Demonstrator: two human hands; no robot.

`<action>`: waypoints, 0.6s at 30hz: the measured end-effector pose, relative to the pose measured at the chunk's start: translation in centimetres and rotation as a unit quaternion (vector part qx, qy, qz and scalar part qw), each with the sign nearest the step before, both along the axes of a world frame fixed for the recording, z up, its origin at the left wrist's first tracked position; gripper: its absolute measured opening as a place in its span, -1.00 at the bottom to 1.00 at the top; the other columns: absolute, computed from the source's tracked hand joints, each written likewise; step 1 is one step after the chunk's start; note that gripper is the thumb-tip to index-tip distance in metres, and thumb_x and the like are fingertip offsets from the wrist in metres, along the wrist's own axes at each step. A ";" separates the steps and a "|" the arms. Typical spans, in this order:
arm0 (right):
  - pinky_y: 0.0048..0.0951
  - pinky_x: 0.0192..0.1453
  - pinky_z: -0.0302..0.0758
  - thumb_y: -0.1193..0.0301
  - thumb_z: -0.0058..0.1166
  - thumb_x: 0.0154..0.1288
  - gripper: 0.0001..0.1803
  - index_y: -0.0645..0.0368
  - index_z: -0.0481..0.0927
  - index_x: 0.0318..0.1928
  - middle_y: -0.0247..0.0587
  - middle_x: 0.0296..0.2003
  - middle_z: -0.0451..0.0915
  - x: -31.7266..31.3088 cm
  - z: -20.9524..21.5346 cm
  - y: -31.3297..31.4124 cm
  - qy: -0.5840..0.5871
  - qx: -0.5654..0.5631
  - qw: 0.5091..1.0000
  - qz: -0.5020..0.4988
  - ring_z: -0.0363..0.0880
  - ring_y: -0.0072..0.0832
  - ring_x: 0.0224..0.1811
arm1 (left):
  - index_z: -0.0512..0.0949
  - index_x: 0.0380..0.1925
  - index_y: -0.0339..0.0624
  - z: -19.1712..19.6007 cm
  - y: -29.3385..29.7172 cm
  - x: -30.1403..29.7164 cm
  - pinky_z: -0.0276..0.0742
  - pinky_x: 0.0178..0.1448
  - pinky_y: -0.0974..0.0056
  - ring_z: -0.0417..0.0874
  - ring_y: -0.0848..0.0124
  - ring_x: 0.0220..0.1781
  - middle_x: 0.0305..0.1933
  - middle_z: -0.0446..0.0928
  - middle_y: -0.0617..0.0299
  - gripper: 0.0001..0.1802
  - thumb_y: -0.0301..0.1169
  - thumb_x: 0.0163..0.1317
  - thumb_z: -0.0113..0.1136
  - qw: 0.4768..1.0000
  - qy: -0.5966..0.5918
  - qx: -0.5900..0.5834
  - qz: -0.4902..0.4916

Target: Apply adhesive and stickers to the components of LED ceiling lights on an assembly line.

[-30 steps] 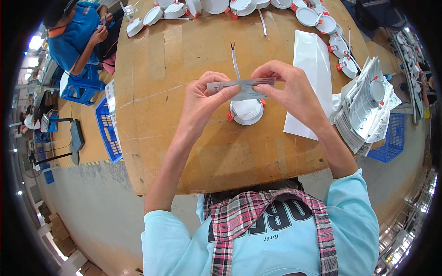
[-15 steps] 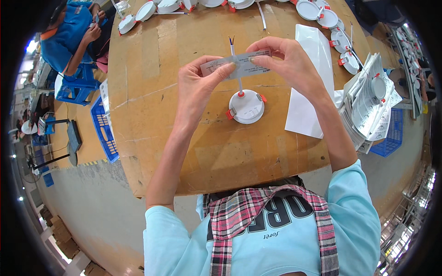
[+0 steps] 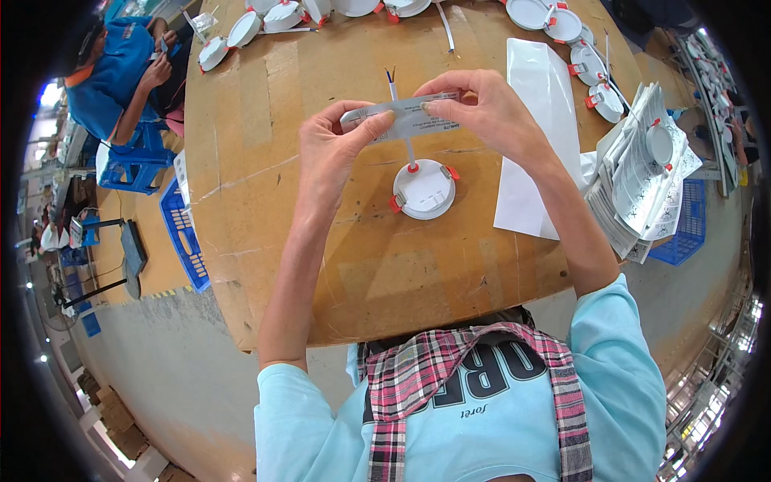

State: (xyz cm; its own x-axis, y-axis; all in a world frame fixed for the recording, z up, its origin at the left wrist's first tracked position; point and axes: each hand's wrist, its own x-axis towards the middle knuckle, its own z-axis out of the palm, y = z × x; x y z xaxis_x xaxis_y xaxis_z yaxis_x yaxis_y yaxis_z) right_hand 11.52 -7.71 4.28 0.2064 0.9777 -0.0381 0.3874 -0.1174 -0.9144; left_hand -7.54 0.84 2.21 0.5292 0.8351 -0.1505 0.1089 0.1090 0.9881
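Between both hands I hold a silvery-grey printed label (image 3: 408, 120) stretched out flat. My left hand (image 3: 341, 143) pinches its left end between thumb and fingers. At the other end, my right hand (image 3: 480, 104) grips it the same way. The label lies across the white cable of a round white downlight (image 3: 426, 190), over or against it; exact contact I cannot make out. Bare wire ends stick out beyond the label. The downlight rests on the table just nearer to me, with red-tipped spring clips at its sides.
More white downlights (image 3: 530, 14) line the far edge of the brown table (image 3: 385, 265). A white sheet (image 3: 534, 145) lies right of my hands, beside a stack of printed papers (image 3: 622, 197) with a downlight on top. Blue baskets (image 3: 185, 233) flank the table. A person (image 3: 120, 64) sits at far left.
The view has shifted slightly, so the table things sit a little further left. Both hands keep their pinch on the label, which stays across the cable.
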 end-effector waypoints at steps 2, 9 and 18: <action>-0.50 -0.21 0.48 0.45 0.10 0.23 -0.77 0.29 0.65 -0.15 -0.22 -0.39 0.62 0.2 0.0 0.1 -0.001 -0.014 1.000 0.006 0.55 -0.54 -0.34 | 0.64 -0.32 -0.30 -0.4 0.1 0.0 0.46 -0.21 0.45 0.60 0.54 -0.33 -0.41 0.63 0.21 -0.70 -0.33 0.02 0.44 1.000 -0.009 -0.001 0.005; -0.48 -0.29 0.45 0.43 0.10 0.21 -0.76 0.29 0.66 -0.16 -0.21 -0.47 0.60 0.4 -0.6 0.2 0.015 0.017 1.000 0.007 0.52 -0.52 -0.40 | 0.64 -0.42 -0.24 -0.8 0.3 0.3 0.34 -0.27 0.44 0.48 0.59 -0.41 -0.49 0.58 0.30 -0.76 -0.33 0.01 0.45 1.000 -0.006 -0.015 0.015; -0.54 -0.15 0.50 0.49 0.08 0.25 -0.78 0.29 0.64 -0.12 -0.27 -0.33 0.62 0.3 -0.1 0.5 -0.007 -0.012 1.000 0.021 0.56 -0.59 -0.29 | 0.64 -0.39 -0.18 -0.7 0.3 -0.2 0.34 -0.15 0.45 0.49 0.61 -0.36 -0.43 0.59 0.35 -0.84 -0.35 0.09 0.38 0.999 -0.005 -0.034 0.013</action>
State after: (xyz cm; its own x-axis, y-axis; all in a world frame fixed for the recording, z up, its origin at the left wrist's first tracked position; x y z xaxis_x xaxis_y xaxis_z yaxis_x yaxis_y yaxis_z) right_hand 11.77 -7.24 4.14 0.1661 0.9843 -0.0601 0.4045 -0.1236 -0.9062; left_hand -7.70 1.10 1.53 0.5099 0.8363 -0.2013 0.0946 0.1780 0.9795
